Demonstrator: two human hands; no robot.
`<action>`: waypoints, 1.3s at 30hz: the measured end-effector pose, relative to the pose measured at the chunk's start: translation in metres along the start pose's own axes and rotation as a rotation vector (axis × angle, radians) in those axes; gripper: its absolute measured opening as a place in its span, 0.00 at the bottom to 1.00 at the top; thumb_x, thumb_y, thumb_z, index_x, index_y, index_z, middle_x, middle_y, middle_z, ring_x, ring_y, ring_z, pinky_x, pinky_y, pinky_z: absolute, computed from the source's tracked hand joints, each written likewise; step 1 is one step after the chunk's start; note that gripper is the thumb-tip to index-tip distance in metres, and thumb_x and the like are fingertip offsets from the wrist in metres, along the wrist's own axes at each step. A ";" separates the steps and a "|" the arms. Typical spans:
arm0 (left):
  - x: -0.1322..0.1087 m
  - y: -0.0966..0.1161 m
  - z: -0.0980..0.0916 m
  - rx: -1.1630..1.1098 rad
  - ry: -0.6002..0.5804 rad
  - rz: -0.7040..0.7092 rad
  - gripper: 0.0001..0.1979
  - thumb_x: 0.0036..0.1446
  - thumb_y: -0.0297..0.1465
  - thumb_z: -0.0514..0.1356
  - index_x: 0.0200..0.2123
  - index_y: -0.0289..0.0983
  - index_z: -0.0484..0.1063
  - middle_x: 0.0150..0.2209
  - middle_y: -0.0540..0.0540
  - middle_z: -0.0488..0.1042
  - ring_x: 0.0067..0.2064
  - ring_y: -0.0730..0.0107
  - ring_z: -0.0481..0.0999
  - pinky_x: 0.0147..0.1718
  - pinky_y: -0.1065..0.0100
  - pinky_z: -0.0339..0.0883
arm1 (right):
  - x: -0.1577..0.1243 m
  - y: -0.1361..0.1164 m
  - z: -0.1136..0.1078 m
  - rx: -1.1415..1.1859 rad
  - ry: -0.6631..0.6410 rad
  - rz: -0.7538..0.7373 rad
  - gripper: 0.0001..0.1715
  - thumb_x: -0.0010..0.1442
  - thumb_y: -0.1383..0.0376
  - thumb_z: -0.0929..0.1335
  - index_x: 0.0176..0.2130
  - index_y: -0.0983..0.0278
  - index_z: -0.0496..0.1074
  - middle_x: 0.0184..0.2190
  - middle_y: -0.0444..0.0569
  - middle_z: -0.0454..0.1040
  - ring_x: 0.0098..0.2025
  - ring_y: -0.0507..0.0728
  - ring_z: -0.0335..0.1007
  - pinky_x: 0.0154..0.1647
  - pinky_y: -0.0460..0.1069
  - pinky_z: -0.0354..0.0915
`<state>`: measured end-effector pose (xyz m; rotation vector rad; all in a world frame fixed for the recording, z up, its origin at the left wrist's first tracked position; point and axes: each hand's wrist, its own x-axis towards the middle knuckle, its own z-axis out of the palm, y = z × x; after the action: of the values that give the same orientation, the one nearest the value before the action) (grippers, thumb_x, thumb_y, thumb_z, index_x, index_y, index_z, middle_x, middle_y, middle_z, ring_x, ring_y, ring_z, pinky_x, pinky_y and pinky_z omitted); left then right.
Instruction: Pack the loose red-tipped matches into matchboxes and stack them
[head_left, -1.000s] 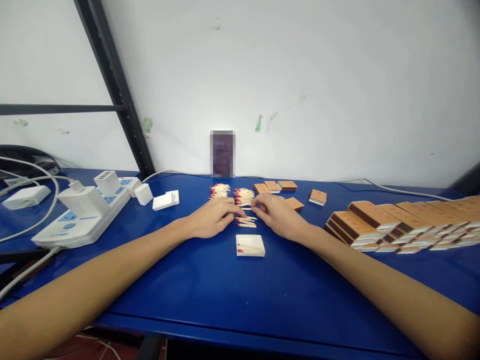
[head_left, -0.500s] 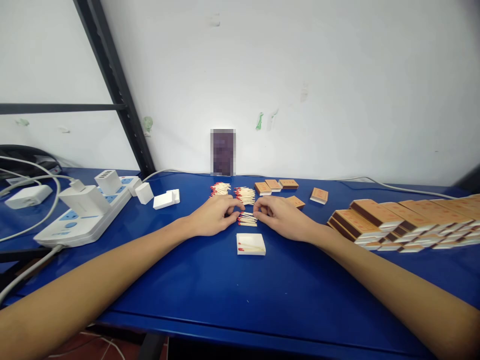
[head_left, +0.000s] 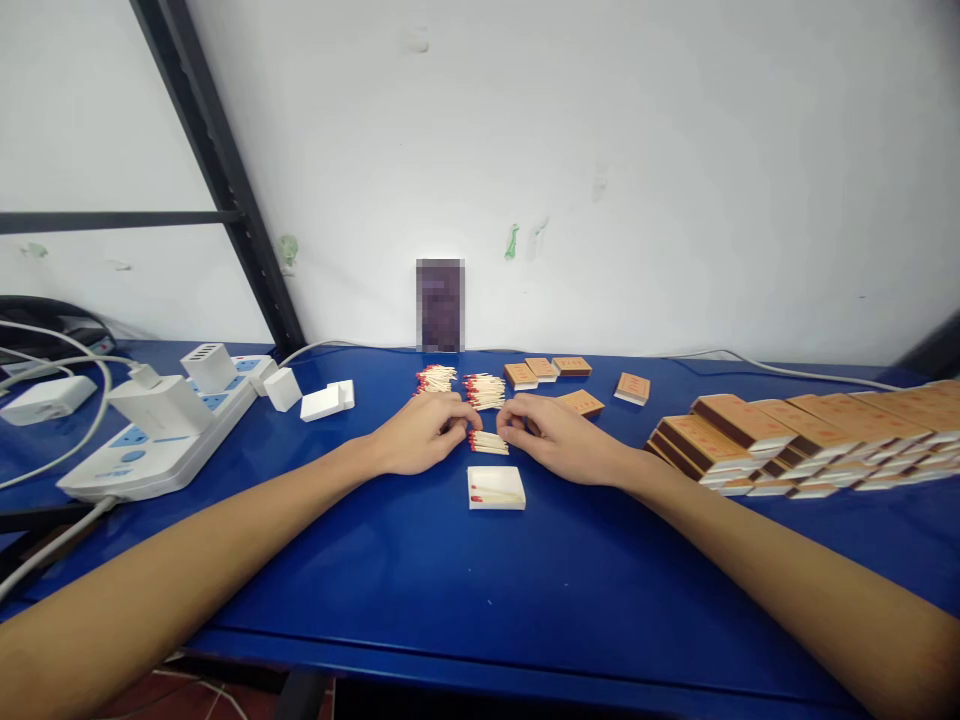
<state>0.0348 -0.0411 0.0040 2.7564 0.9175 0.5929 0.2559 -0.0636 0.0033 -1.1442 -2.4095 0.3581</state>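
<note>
Both my hands rest low over the blue table at the two ends of a small row of matches (head_left: pixel 490 443). My left hand (head_left: pixel 421 432) has its curled thumb and forefinger at the red heads. My right hand (head_left: pixel 556 437) bends its fingers and thumb at the plain ends, so the row is gripped between the two hands. Just in front lies a white matchbox tray (head_left: pixel 496 477) with a few matches in it. Behind my hands are two looser match piles, the left one (head_left: pixel 436 379) and the right one (head_left: pixel 485 391).
Several closed matchboxes (head_left: pixel 572 367) lie at the back right, one box (head_left: pixel 633 388) apart. A large stack of matchboxes (head_left: pixel 720 445) stands right. White trays (head_left: pixel 321 403) and a power strip (head_left: pixel 180 440) with chargers are left. A blurred dark panel (head_left: pixel 441 305) leans on the wall.
The view has shifted slightly, moving everything a little left. My right fingertips sit slightly further to the side of the match row, which shows more evenly lined up. The tray stays in place.
</note>
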 end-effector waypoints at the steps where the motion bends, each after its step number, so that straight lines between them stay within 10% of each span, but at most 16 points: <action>1: 0.000 0.000 -0.001 -0.012 -0.008 0.003 0.15 0.59 0.23 0.50 0.39 0.37 0.75 0.32 0.49 0.74 0.33 0.71 0.71 0.35 0.69 0.63 | 0.000 0.000 0.000 0.008 0.013 0.007 0.10 0.64 0.67 0.62 0.32 0.63 0.69 0.26 0.44 0.69 0.29 0.52 0.62 0.30 0.47 0.55; 11: 0.000 0.000 0.004 0.098 0.091 -0.148 0.14 0.61 0.27 0.52 0.47 0.36 0.73 0.29 0.48 0.72 0.33 0.67 0.71 0.38 0.65 0.64 | 0.012 0.015 0.013 -0.139 0.129 0.073 0.14 0.64 0.68 0.62 0.47 0.64 0.71 0.30 0.49 0.72 0.34 0.56 0.66 0.37 0.50 0.58; 39: -0.001 0.000 0.005 0.115 0.013 -0.050 0.14 0.63 0.30 0.52 0.47 0.37 0.75 0.33 0.46 0.73 0.34 0.68 0.72 0.35 0.67 0.64 | 0.009 0.011 0.011 -0.089 0.117 0.014 0.07 0.62 0.66 0.64 0.33 0.63 0.70 0.27 0.45 0.67 0.28 0.52 0.60 0.30 0.47 0.54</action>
<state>0.0364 -0.0418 -0.0004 2.8241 1.0512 0.5670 0.2529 -0.0501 -0.0087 -1.1862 -2.3366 0.1846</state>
